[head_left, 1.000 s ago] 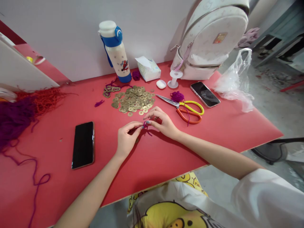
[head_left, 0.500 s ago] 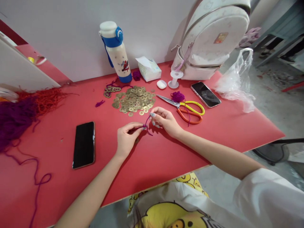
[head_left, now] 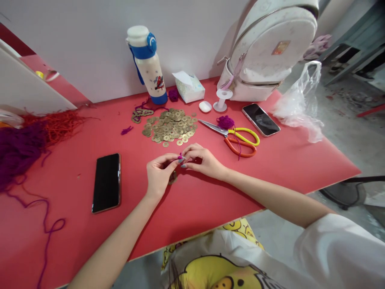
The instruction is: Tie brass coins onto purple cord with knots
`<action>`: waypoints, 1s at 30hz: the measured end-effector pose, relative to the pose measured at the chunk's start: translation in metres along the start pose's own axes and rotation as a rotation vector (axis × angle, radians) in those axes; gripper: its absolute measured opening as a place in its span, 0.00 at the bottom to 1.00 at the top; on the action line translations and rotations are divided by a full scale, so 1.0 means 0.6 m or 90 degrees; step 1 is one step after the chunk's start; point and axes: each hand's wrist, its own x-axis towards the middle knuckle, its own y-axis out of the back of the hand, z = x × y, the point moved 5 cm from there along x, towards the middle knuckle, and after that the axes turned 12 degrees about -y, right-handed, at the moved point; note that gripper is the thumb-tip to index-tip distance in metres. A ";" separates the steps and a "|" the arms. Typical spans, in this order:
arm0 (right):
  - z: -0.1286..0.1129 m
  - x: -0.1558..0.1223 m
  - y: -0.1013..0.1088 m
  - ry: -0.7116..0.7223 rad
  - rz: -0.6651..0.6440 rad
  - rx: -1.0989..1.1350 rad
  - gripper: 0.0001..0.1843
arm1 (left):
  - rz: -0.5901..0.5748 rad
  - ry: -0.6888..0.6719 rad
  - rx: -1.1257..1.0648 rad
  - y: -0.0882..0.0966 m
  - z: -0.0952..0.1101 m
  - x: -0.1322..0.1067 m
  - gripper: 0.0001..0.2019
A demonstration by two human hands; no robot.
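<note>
My left hand (head_left: 161, 172) pinches a purple yarn (head_left: 180, 156) between thumb and forefinger, in front of the coin pile. From the right, my right hand (head_left: 201, 160) meets it, its fingertips closed at the same bit of yarn. Most of the yarn between the fingers is hidden. Below my left fingers a brass coin (head_left: 172, 177) shows, partly covered by the hand. Just beyond both hands lies a heap of holed brass coins (head_left: 173, 126). Scissors (head_left: 227, 134) with yellow and orange handles rest to the right, a small purple yarn ball (head_left: 225, 122) against them.
A black phone (head_left: 106, 183) lies left, another phone (head_left: 261, 119) right. Behind the coins stand a bottle (head_left: 150, 72), a tissue pack (head_left: 190, 89) and a white spool (head_left: 221, 100). A white backpack (head_left: 267, 52) leans at the back. Purple yarn (head_left: 21, 148) heaps at far left.
My right hand has moved left and come up against the left fingertips. The yarn end that stuck out between the hands is now mostly hidden. More of the coin below my left hand shows.
</note>
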 end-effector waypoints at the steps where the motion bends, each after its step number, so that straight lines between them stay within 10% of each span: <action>1: -0.002 -0.001 -0.002 0.010 -0.011 -0.019 0.05 | -0.005 -0.002 -0.005 -0.001 0.001 -0.001 0.10; 21: -0.007 -0.005 -0.010 0.013 -0.053 -0.108 0.09 | -0.107 -0.192 0.076 -0.013 0.036 -0.010 0.01; 30: -0.012 -0.008 0.000 -0.014 0.023 -0.074 0.08 | -0.048 -0.074 0.090 -0.007 0.020 -0.002 0.06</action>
